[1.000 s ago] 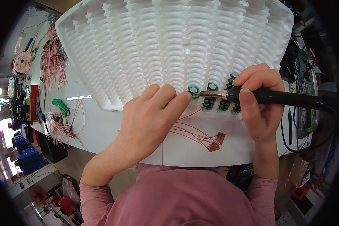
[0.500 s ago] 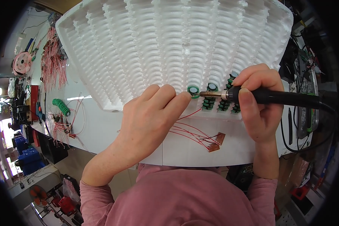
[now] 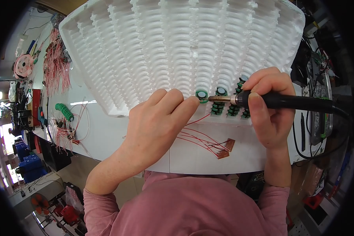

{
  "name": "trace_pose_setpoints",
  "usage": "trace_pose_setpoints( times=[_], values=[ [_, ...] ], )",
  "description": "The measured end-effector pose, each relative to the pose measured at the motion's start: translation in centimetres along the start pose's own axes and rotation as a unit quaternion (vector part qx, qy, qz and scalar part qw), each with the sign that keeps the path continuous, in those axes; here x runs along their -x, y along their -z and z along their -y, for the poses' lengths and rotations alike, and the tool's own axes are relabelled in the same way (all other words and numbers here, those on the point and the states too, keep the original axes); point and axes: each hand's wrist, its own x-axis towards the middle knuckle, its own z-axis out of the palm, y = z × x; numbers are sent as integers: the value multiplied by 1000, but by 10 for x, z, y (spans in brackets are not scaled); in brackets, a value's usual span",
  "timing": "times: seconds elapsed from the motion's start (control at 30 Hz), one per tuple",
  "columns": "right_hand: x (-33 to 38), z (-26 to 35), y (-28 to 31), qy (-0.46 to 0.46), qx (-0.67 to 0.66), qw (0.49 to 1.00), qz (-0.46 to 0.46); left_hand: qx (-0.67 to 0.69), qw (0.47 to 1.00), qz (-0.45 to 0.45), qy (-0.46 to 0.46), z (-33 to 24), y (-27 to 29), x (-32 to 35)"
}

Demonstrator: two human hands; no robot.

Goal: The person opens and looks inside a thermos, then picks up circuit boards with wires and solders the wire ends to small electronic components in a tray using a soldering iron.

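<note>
My right hand (image 3: 272,112) is closed around the black handle of a soldering iron (image 3: 226,99). The iron's tip points left, at the near edge of a small green ring-shaped part with a pale round top (image 3: 201,95). At that same edge, the thumb and forefinger of my left hand (image 3: 157,126) are pinched together, and what lies between them is hidden. Thin red wires (image 3: 196,136) come out from under my left hand. Their other ends lie by small brown circuit boards (image 3: 226,149) on the white table.
The green part sits in a white foam tray (image 3: 161,51) with ribbed slots, beside rows of similar green parts (image 3: 218,108). To the left lie a green coil-like stack (image 3: 64,111) and bundles of red wires (image 3: 56,65). The iron's black cable (image 3: 344,114) loops at the right.
The soldering iron's tip has shifted very slightly at the green part. Both hands otherwise keep their places.
</note>
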Motion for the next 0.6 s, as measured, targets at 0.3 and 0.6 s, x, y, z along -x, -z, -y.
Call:
trace_pose_setpoints(
  times=[0.3, 0.6],
  values=[
    [1, 1, 1, 7, 2, 1000, -1, 6, 1000, -29, -6, 0, -3, 2],
    [2, 0, 7, 11, -7, 1000, -2, 161, 976, -88, 121, -6, -4, 15]
  ],
)
